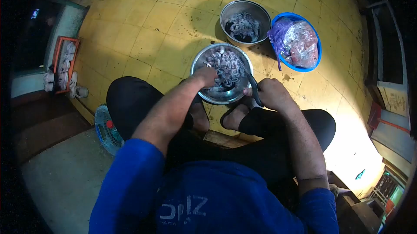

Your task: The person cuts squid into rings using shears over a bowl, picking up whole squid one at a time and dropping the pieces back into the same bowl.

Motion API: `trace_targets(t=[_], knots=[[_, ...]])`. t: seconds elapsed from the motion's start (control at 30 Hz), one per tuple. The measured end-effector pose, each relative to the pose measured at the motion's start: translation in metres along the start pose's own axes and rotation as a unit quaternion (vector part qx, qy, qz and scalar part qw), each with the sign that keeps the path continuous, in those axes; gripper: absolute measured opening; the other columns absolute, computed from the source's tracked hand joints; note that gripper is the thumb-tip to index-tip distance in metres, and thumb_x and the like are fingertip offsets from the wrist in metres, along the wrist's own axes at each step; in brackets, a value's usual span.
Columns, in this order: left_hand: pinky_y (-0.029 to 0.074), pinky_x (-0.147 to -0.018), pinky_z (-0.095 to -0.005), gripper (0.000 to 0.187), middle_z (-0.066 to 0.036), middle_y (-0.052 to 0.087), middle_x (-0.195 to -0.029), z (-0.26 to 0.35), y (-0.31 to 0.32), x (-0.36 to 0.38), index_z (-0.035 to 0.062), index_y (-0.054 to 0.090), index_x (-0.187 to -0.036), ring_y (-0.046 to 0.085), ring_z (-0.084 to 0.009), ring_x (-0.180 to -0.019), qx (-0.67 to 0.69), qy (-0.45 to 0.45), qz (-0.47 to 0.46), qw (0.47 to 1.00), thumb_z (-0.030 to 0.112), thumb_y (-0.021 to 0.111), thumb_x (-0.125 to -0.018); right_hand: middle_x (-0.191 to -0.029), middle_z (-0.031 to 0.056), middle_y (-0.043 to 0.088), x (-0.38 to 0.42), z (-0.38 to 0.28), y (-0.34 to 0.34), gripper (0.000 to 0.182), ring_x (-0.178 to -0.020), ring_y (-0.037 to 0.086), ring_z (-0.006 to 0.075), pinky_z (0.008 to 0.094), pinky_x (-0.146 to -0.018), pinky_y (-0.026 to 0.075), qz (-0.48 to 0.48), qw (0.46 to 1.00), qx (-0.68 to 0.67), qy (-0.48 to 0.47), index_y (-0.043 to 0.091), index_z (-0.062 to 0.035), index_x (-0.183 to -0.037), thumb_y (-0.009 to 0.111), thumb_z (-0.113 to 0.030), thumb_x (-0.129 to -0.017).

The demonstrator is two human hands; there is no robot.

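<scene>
A steel bowl (197,92) on the floor between my feet holds many pale rings and pieces, with dark liquid at the bottom. My left hand (207,77) is over the bowl's left side, fingers curled down among the pieces; what they pinch is hidden. At the bowl's right edge, my right hand (270,93) is closed around a black-handled tool (253,82). The tool slants up and left over the rim, and its blade is hard to make out.
Behind the bowl stands a deeper metal pot (223,16) with similar pieces in dark liquid. To its right, a blue basin (320,51) holds purple and clear plastic bags (299,40). A turquoise basket (104,132) sits left of my knee; an orange shoe rack (57,62) stands far left.
</scene>
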State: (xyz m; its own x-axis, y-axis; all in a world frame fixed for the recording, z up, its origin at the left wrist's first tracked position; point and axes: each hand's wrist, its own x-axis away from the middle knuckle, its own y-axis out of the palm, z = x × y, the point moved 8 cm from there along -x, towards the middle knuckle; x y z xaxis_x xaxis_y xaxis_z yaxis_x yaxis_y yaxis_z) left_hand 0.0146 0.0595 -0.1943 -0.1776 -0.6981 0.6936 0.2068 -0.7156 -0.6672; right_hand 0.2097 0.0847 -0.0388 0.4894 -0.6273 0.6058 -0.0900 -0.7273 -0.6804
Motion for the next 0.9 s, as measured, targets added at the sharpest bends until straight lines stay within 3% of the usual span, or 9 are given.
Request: trace_targets(t=[0.1, 0.13, 0.27, 0.33, 0.5, 0.57, 0.7, 0.8, 0.9], knots=[[0.051, -0.088, -0.0409, 0.031, -0.015, 0.067, -0.107, -0.002, 0.040, -0.020, 0.0119, 0.068, -0.107, 0.064, -0.0319, -0.101, -0.035, 0.022, 0.001, 0.999, 0.012, 0.063, -0.077, -0.073, 0.0256, 0.063, -0.001, 0.001, -0.004, 0.076, -0.078, 0.064, 0.0420, 0.0489, -0.073, 0.049, 0.019, 1.000, -0.001, -0.003, 0.067, 0.0043, -0.075, 0.056, -0.071, -0.078], [0.052, -0.087, -0.0431, 0.027, -0.016, 0.067, -0.107, 0.002, 0.046, -0.018, 0.0095, 0.068, -0.105, 0.065, -0.0324, -0.101, 0.012, 0.022, 0.066, 0.998, 0.012, 0.060, -0.080, -0.074, 0.0257, 0.064, 0.000, 0.002, -0.002, 0.075, -0.080, 0.064, 0.0418, 0.0488, -0.074, 0.049, 0.020, 1.000, 0.004, -0.001, 0.067, 0.0040, -0.076, 0.056, -0.071, -0.078], [0.049, -0.091, -0.0437, 0.026, -0.014, 0.066, -0.114, 0.022, 0.059, -0.011, 0.0085, 0.068, -0.108, 0.061, -0.0311, -0.110, -0.067, -0.015, -0.003, 0.998, 0.013, 0.054, -0.086, -0.075, 0.0262, 0.064, -0.003, 0.001, -0.001, 0.075, -0.082, 0.064, 0.0423, 0.0489, -0.075, 0.049, 0.024, 1.000, 0.011, -0.010, 0.067, 0.0039, -0.077, 0.055, -0.070, -0.079], [0.049, -0.091, -0.0434, 0.028, -0.014, 0.065, -0.113, 0.019, 0.074, -0.022, 0.0090, 0.066, -0.109, 0.062, -0.0317, -0.107, -0.084, 0.014, 0.005, 0.996, 0.015, 0.058, -0.083, -0.087, 0.0260, 0.066, -0.002, -0.006, 0.001, 0.065, -0.091, 0.065, 0.0397, 0.0468, -0.080, 0.051, -0.040, 0.998, 0.038, -0.004, 0.066, 0.0041, -0.088, 0.056, -0.060, -0.085], [0.051, -0.090, -0.0415, 0.034, -0.013, 0.066, -0.110, 0.023, 0.078, -0.027, 0.0103, 0.065, -0.111, 0.063, -0.0316, -0.104, -0.112, 0.038, 0.064, 0.991, 0.019, 0.064, -0.079, -0.087, 0.0266, 0.066, -0.003, -0.003, 0.002, 0.067, -0.090, 0.065, 0.0395, 0.0457, -0.080, 0.052, -0.031, 0.998, 0.049, -0.009, 0.066, 0.0056, -0.087, 0.056, -0.060, -0.085], [0.049, -0.091, -0.0413, 0.027, -0.012, 0.065, -0.117, 0.022, 0.076, -0.026, 0.0094, 0.068, -0.109, 0.062, -0.0306, -0.109, -0.099, 0.006, 0.019, 0.995, 0.018, 0.054, -0.088, -0.086, 0.0268, 0.066, -0.002, -0.004, -0.001, 0.067, -0.090, 0.065, 0.0394, 0.0455, -0.080, 0.052, -0.031, 0.999, 0.044, -0.008, 0.065, 0.0061, -0.086, 0.056, -0.061, -0.085], [0.050, -0.089, -0.0407, 0.026, -0.013, 0.066, -0.112, 0.020, 0.072, -0.027, 0.0079, 0.068, -0.107, 0.063, -0.0310, -0.106, -0.092, -0.017, -0.031, 0.995, 0.020, 0.059, -0.086, -0.081, 0.0265, 0.065, -0.003, -0.002, 0.001, 0.068, -0.086, 0.065, 0.0404, 0.0474, -0.079, 0.051, 0.001, 0.999, 0.033, -0.007, 0.066, 0.0055, -0.082, 0.055, -0.062, -0.084], [0.051, -0.087, -0.0389, 0.026, -0.014, 0.067, -0.108, 0.025, 0.046, -0.019, 0.0083, 0.069, -0.103, 0.064, -0.0303, -0.103, -0.034, -0.006, 0.002, 0.999, 0.021, 0.064, -0.080, -0.077, 0.0261, 0.064, -0.005, 0.003, 0.000, 0.066, -0.084, 0.065, 0.0412, 0.0488, -0.079, 0.050, 0.029, 0.999, 0.032, -0.016, 0.067, 0.0039, -0.080, 0.055, -0.061, -0.084], [0.052, -0.082, -0.0370, 0.027, -0.015, 0.068, -0.103, 0.012, 0.021, -0.020, 0.0079, 0.068, -0.098, 0.065, -0.0301, -0.097, 0.137, -0.037, 0.049, 0.989, 0.023, 0.066, -0.076, -0.080, 0.0264, 0.065, -0.001, -0.004, -0.005, 0.061, -0.085, 0.065, 0.0410, 0.0485, -0.080, 0.050, 0.019, 0.999, 0.027, -0.023, 0.067, 0.0038, -0.082, 0.056, -0.056, -0.086]])
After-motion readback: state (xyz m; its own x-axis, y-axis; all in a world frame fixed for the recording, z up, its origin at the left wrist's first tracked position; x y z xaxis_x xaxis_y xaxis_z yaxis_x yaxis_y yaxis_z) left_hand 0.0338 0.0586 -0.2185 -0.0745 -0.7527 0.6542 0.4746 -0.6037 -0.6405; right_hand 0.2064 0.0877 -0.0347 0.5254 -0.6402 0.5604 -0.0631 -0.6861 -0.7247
